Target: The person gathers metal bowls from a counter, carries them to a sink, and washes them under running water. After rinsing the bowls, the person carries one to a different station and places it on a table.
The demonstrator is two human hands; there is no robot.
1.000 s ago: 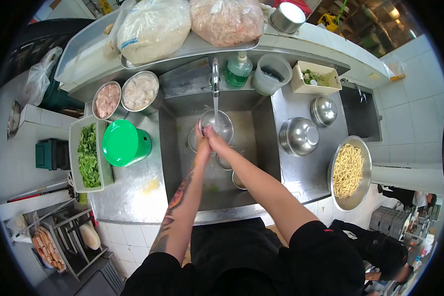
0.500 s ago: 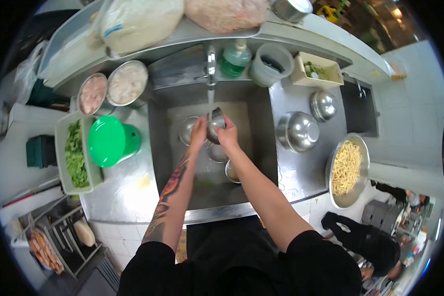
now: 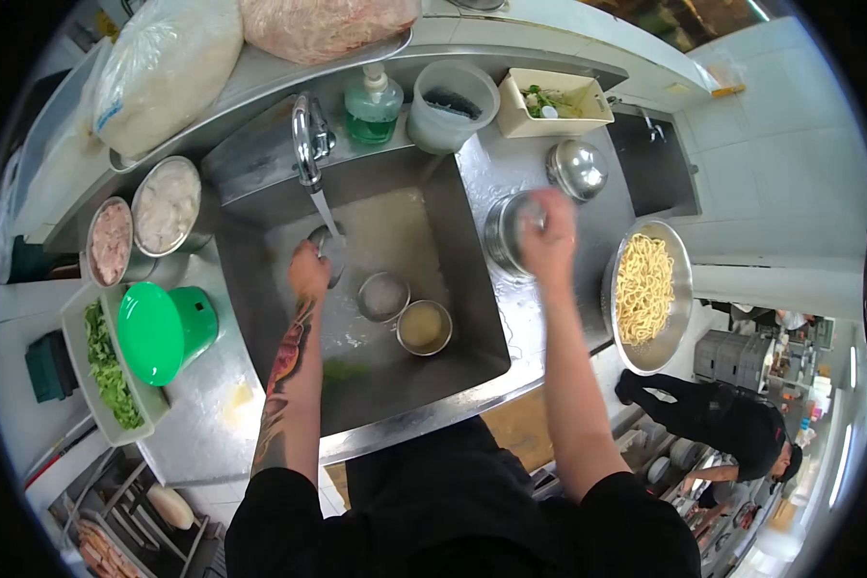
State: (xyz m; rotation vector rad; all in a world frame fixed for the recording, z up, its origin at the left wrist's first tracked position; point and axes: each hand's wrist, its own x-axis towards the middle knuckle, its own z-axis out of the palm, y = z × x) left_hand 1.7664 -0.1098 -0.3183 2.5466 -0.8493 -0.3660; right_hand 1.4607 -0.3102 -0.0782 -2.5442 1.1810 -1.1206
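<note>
Water [image 3: 324,210] pours onto the steel bowl [image 3: 336,256] gripped by its rim in my left hand [image 3: 309,273], inside the sink [image 3: 405,231]. The bowl sits at two o'clock from those fingers, its visible long axis running twelve to six. The stacked steel bowls [image 3: 501,239] lie at nine o'clock from my right hand [image 3: 549,247], the nearer of the two; blur hides whether its fingers are open, closed or touching them.

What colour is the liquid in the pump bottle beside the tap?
Green. The liquid in the pump bottle shows best in the head view.
</note>
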